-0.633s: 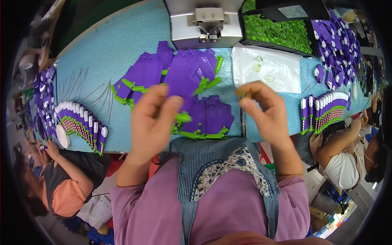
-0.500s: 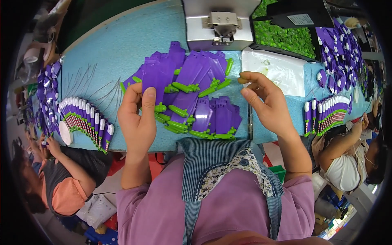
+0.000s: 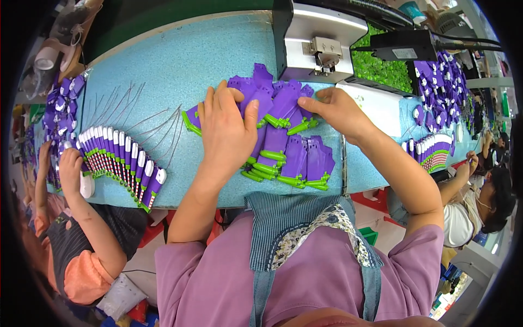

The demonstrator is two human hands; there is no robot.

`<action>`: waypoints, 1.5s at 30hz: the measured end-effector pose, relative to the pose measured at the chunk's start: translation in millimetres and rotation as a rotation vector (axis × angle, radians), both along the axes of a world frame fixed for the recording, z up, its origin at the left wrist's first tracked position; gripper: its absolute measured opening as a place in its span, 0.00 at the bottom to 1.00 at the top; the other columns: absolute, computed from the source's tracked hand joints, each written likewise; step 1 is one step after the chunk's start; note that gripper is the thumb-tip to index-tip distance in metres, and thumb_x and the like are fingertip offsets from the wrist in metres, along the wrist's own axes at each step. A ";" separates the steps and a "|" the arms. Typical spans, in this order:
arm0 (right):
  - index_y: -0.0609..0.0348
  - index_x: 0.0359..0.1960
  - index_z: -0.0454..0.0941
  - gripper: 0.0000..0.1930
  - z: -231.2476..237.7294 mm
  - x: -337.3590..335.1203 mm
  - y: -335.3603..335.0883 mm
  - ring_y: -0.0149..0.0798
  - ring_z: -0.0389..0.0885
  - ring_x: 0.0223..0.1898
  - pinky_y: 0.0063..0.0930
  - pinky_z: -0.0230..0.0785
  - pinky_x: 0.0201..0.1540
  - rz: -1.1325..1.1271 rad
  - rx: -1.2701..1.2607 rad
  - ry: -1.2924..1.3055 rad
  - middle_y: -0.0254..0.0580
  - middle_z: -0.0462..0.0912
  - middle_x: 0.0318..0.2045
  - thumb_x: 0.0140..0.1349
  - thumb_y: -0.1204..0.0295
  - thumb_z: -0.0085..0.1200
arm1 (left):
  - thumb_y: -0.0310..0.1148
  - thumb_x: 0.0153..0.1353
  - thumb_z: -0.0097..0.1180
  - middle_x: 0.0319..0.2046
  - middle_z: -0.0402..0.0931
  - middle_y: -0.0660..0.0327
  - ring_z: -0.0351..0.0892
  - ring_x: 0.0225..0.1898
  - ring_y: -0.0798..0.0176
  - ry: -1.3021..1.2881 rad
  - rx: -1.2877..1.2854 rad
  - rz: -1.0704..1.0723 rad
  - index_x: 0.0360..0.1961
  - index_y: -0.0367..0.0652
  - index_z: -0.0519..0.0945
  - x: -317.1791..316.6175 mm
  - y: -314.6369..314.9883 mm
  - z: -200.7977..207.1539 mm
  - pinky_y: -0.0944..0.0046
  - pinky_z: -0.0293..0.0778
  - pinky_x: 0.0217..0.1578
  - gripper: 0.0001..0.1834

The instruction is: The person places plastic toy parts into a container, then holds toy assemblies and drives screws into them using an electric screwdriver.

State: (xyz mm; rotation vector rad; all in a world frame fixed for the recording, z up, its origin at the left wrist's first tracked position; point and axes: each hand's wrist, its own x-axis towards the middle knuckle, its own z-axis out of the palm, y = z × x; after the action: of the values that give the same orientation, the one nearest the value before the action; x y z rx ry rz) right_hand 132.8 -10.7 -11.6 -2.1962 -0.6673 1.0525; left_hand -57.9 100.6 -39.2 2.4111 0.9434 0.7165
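Note:
Flat purple plastic pieces with green ends lie overlapping in a heap on the blue bench before me. At the heap's far left side, my left hand is closed with bent fingers and raised thumb around a purple piece; the fingertips are partly hidden. From the right, my right hand pinches the edge of another purple piece between thumb and forefinger. One more piece sticks out left of my left hand, its green end toward me.
A metal-fronted machine stands behind the heap, beside a green granule bin and a white sheet. Fanned rows of purple-and-white pieces and thin wires lie left. People work on both sides.
My left hand has moved right and forward over the heap. The right hand, held apart before, has come to the heap's edge and taken hold there. The whole view has shifted slightly.

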 end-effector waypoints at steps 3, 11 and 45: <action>0.72 0.43 0.76 0.32 26.3 -15.7 13.2 0.33 0.77 0.33 0.27 0.69 0.37 -0.016 -0.065 0.331 0.45 0.81 0.35 0.49 0.51 0.65 | 0.43 0.60 0.52 0.56 0.65 0.41 0.60 0.57 0.32 0.032 0.030 0.009 0.54 0.35 0.66 0.5 -3.6 4.9 0.36 0.51 0.57 0.27; 0.72 0.42 0.73 0.25 20.8 -51.4 29.4 0.33 0.79 0.33 0.26 0.72 0.32 -0.230 0.045 0.383 0.46 0.80 0.35 0.54 0.61 0.63 | 0.46 0.55 0.55 0.55 0.66 0.49 0.62 0.53 0.41 0.072 0.051 -0.009 0.56 0.44 0.70 0.9 -6.5 10.1 0.42 0.57 0.49 0.29; 0.57 0.47 0.76 0.13 40.6 -80.9 3.5 0.22 0.73 0.39 0.18 0.67 0.41 -0.291 0.945 0.964 0.27 0.77 0.36 0.65 0.65 0.51 | 0.37 0.52 0.54 0.61 0.58 0.37 0.65 0.54 0.43 -0.452 0.250 -0.242 0.58 0.34 0.68 27.9 -13.9 46.9 0.52 0.60 0.53 0.31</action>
State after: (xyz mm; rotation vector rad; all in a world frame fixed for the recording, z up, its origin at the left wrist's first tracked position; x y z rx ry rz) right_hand 51.9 -7.2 29.0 -0.7922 -0.2637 1.1412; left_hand -29.9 86.7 7.6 2.3553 0.3921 1.2734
